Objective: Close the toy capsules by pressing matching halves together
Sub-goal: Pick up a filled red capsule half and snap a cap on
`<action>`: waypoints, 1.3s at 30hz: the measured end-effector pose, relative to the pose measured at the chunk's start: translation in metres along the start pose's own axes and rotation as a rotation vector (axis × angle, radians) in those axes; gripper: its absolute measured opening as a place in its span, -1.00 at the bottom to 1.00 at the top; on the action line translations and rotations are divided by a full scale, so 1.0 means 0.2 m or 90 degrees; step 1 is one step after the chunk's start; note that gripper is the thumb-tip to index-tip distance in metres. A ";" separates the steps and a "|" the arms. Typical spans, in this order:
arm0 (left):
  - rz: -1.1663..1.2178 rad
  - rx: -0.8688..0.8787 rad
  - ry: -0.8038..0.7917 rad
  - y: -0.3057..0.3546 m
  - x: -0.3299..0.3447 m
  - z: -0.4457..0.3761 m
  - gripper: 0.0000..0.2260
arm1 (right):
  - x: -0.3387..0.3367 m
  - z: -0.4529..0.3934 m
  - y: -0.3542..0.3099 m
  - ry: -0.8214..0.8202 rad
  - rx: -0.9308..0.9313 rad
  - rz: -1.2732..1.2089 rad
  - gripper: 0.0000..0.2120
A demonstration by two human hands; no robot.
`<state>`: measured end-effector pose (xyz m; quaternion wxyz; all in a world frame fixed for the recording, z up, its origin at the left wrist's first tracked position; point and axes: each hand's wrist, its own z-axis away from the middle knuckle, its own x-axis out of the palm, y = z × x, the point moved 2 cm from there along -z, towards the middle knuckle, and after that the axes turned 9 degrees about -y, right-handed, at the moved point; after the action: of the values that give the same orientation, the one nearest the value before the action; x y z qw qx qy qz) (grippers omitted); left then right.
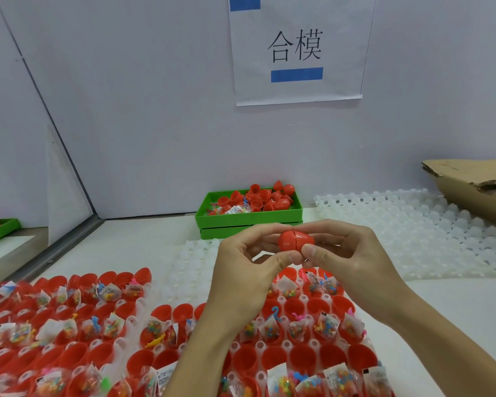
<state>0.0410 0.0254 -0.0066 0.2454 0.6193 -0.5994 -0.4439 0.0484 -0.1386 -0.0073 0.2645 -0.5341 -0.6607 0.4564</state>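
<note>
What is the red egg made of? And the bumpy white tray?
The red egg, held between both hands, looks like smooth, shiny hard plastic; light glints on it. The bumpy white tray seems thin, cloudy see-through plastic, moulded into rows of cups.

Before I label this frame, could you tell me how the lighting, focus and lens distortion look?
Head view: even, soft light, faint shadows. The red capsule held by the left hand and right hand is sharp. Wide-angle bending curves the wall seam and the white trays. Slight glare shows on the toy packets.
</note>
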 end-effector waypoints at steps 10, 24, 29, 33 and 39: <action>-0.009 -0.037 -0.003 -0.02 -0.01 0.00 -0.67 | 0.00 -0.01 0.01 0.022 0.018 0.036 -0.71; -0.155 0.020 0.020 -0.04 0.04 0.01 -0.66 | 0.03 -0.01 0.01 0.018 0.011 0.143 -0.51; -0.242 0.073 0.050 -0.03 0.06 0.01 -0.70 | 0.05 0.00 0.00 0.029 -0.011 0.164 -0.49; -0.283 0.088 0.073 -0.01 0.07 0.02 -0.72 | 0.06 0.00 0.00 0.031 -0.009 0.159 -0.49; -0.328 0.111 0.080 0.02 0.04 0.01 -0.74 | 0.09 -0.01 -0.01 -0.018 0.015 0.191 -0.67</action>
<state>0.0369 0.0174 -0.0070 0.1068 0.7962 -0.4420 -0.3991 0.0439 -0.1217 -0.0080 0.1901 -0.6170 -0.5718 0.5062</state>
